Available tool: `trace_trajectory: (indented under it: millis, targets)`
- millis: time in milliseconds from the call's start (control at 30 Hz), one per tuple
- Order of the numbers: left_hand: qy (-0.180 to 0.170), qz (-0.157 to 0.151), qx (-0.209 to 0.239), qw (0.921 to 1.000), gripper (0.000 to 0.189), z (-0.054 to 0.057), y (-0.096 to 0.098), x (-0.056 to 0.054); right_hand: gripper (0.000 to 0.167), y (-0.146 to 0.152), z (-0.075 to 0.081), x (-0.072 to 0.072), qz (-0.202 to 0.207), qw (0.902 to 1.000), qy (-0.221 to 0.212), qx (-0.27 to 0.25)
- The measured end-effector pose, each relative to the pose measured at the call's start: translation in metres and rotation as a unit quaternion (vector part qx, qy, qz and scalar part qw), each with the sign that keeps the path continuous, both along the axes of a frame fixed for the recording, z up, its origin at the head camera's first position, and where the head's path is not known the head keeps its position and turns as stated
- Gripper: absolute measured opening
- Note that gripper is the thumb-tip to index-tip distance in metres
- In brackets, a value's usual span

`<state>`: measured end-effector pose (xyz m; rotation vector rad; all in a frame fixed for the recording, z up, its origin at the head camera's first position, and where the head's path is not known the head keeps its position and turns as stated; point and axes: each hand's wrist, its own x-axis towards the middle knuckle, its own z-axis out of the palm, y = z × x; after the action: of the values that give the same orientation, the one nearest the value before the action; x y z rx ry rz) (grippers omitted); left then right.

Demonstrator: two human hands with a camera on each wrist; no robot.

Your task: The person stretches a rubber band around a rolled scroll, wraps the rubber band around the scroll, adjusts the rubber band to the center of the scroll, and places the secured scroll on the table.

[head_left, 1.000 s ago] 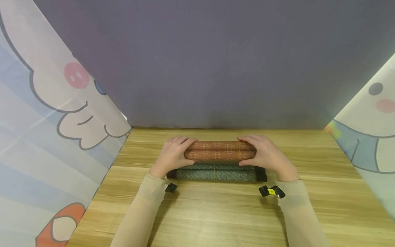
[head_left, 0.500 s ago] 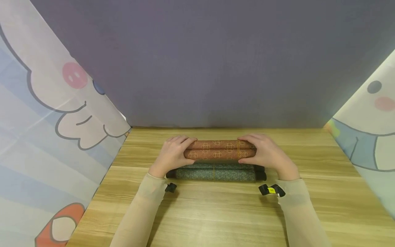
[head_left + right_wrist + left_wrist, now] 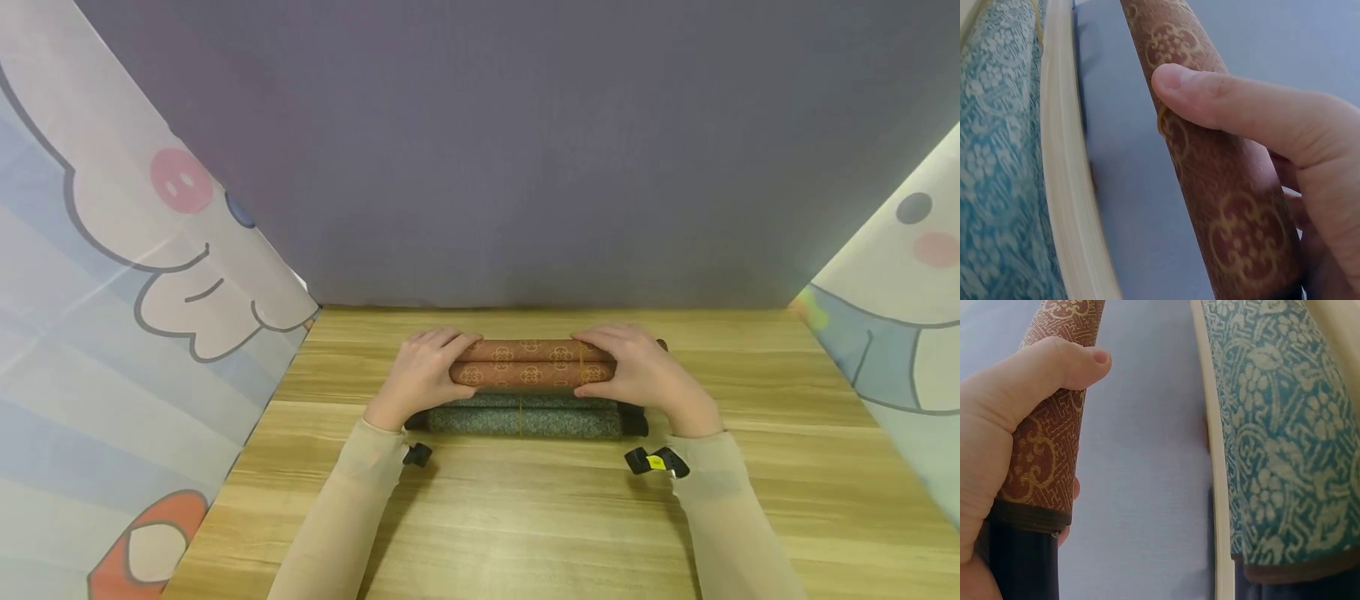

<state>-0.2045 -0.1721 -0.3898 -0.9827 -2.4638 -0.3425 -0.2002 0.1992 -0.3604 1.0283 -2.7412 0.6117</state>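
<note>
A brownish-red scroll (image 3: 531, 375) with gold flower patterns, rolled from both sides and tied with a thin yellow cord, lies crosswise between my hands. My left hand (image 3: 422, 375) grips its left end; in the left wrist view the thumb (image 3: 1066, 362) presses over the brocade above a black end knob (image 3: 1024, 562). My right hand (image 3: 643, 375) grips the right part, thumb (image 3: 1210, 100) across the roll near the cord. Nearer to me a green scroll (image 3: 525, 422) with pale floral pattern and black ends lies on the table. A gap separates the two scrolls in both wrist views.
The wood-grain table (image 3: 510, 517) ends at a grey-purple backdrop (image 3: 510, 167). Cartoon-printed curtains hang at the left (image 3: 97, 333) and the right (image 3: 907, 325). Black wrist straps (image 3: 657, 462) show beside both sleeves.
The right hand has shifted slightly left along the brownish-red scroll, and a dark end now shows beyond it. The left hand and the green scroll stay nearly as they were.
</note>
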Motion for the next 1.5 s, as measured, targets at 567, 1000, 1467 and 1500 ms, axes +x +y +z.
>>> trace_trajectory:
  millis: [567, 1000, 1467, 1500]
  targets:
    - [-0.012, -0.01, -0.003, 0.9999, 0.083, 0.001, 0.003, 0.001, 0.096, -0.014, 0.004, 0.007, 0.002, 0.9999, -0.016, 0.002]
    - [-0.028, 0.001, -0.005, 0.9996, 0.082, 0.0, 0.003, 0.003, 0.095, -0.006, 0.003, 0.006, -0.018, 0.9994, -0.031, 0.002]
    - [-0.045, 0.017, -0.001, 0.9988, 0.084, -0.006, 0.0, -0.002, 0.094, 0.006, 0.001, 0.002, -0.017, 0.9995, -0.017, -0.02]
    - [-0.046, 0.018, -0.001, 0.9988, 0.085, -0.006, 0.0, -0.002, 0.093, 0.007, 0.001, 0.001, -0.016, 0.9995, -0.016, -0.022]
